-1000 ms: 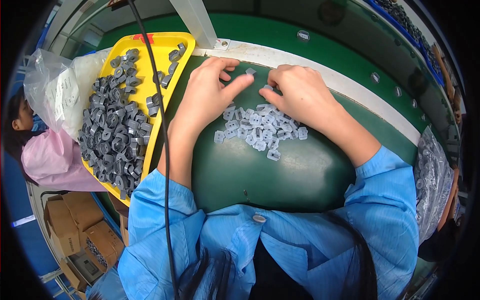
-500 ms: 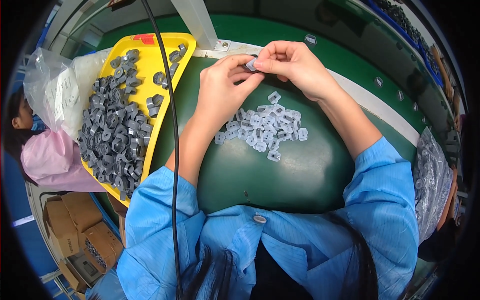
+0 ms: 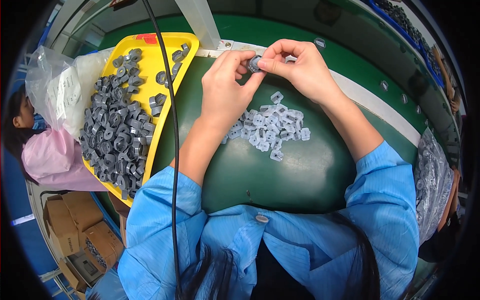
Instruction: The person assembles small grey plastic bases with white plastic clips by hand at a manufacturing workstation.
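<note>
Over the far edge of the green work surface point(image 3: 300, 185), a small round dark grey plastic part point(image 3: 254, 63) is held up. My left hand point(image 3: 227, 80) pinches it between thumb and fingers. My right hand point(image 3: 297, 65) closes on its right side, thumb tip against it, with the other fingers curled. A whitish bit shows among those curled fingers, too small to make out. Below both hands lies a loose pile of small translucent plastic pieces point(image 3: 270, 125). To the left, a yellow tray point(image 3: 150, 85) holds many dark grey plastic parts point(image 3: 117, 135).
A black cable point(image 3: 175, 150) hangs down across the tray's right side. Beyond the pale ledge runs a green strip point(image 3: 360, 65) with spaced-out small pieces. Clear bags point(image 3: 432, 185) lie at right. At left are a person in pink point(image 3: 55, 155) and cardboard boxes point(image 3: 75, 220).
The held part has turned, so its round dark side shows where a translucent piece showed before. My right fingers have shifted slightly right, a whitish bit now visible among them.
</note>
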Motion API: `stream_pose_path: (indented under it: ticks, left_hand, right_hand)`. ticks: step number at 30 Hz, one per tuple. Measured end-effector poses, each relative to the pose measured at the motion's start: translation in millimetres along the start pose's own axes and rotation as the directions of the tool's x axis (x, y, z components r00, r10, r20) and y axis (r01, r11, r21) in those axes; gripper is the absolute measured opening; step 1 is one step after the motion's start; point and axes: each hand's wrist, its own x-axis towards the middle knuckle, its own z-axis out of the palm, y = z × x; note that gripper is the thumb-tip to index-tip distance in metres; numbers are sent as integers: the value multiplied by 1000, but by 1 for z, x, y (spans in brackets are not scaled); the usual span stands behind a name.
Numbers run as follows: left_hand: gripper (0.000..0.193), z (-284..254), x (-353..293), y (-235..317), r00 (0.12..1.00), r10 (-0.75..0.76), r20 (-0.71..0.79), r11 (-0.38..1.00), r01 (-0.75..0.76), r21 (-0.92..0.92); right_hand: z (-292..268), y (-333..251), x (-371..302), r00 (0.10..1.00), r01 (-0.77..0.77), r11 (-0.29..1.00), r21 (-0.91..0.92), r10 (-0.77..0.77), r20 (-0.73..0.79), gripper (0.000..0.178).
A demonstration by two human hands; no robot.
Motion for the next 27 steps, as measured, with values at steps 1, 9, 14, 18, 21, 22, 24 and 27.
stream_pose_path:
  ticks: [1, 9, 14, 18, 21, 22, 24, 27]
  left_hand:
    - [28, 1, 0, 0, 1000, 1, -4, 1000, -1, 0]
    - [31, 0, -1, 1, 993, 110, -44, 993, -109, 38]
    - [35, 1, -1, 0, 965, 262, -28, 965, -262, 0]
    - [38, -9, 4, -5, 931, 346, 117, 934, -353, 50]
    - [39, -16, 8, -6, 921, 338, 191, 939, -344, -3]
    - [38, -18, 9, -7, 916, 355, 187, 932, -361, -2]
    - [39, -21, 7, -7, 906, 381, 185, 919, -393, 29]
    - [39, -14, 4, -10, 891, 431, 141, 895, -443, 62]
  right_hand:
    - [-1, -2, 0, 1000, 7, 996, -91, -6, 13, 21]
    - [0, -1, 0, 1000, 26, 998, 65, -25, -14, 33]
    - [-11, 9, 3, 938, -272, 842, 465, 126, 322, 19]
    - [-20, 3, 2, 897, -341, 863, 373, 180, 404, 14]
    - [-26, -9, 0, 887, -266, 952, 152, 180, 425, 13]
    - [-23, -14, 1, 891, -229, 966, 118, 159, 425, 13]
    - [-18, -19, -2, 913, -202, 978, 58, 166, 372, 15]
    - [-11, -28, -10, 967, -96, 987, -132, 124, 225, 20]
